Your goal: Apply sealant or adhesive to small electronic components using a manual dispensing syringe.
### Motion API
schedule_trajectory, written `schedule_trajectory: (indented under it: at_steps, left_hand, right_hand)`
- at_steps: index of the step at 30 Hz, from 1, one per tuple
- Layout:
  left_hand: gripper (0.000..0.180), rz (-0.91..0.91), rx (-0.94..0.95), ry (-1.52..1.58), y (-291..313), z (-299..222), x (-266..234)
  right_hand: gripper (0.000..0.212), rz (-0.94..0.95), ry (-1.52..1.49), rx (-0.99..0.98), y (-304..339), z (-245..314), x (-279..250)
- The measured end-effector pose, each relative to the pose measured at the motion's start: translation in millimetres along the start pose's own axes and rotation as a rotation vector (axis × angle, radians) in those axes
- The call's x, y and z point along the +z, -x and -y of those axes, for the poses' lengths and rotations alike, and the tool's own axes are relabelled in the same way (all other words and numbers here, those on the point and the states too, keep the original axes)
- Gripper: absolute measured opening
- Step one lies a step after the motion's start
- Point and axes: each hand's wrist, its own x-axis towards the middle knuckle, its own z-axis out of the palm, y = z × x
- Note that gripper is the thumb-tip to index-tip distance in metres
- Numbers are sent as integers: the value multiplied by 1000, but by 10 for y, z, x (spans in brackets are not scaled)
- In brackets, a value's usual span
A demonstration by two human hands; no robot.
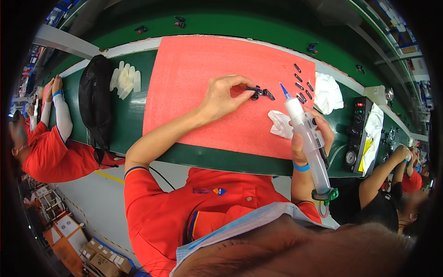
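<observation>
Over a pink foam mat, my left hand pinches a small black part with short arms between thumb and fingertips. My right hand is wrapped round a clear glue dispensing syringe, held upright at a tilt. Its blue needle tip points toward the black part but stays apart from it. A green cap with a tube closes the syringe's lower end. Several small black strips lie on the mat to the right of the tip. Beside my right hand rests a crumpled white tissue.
On the left are a black mesh bag and several pale finger cots. To the right, a white cloth lies by a black dispenser controller with a gauge. Small dark parts sit on the green belt behind. Co-workers sit on both sides.
</observation>
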Motion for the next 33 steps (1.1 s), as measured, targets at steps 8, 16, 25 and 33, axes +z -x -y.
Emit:
schedule_trajectory:
  at_steps: [8,16,25,33]
  left_hand:
    - [14,32,-137,112,10,2,6]
    - [14,39,-149,121,3,17,14]
    - [14,56,-170,123,2,-5,-4]
    - [14,83,-181,123,-2,0,18]
  right_hand:
    - [48,-92,-47,19,-14,24,40]
    - [49,-102,-51,33,-8,22,43]
    - [49,-88,-42,32,-6,23,40]
    - [48,-320,-10,203,-126,-16,-116]
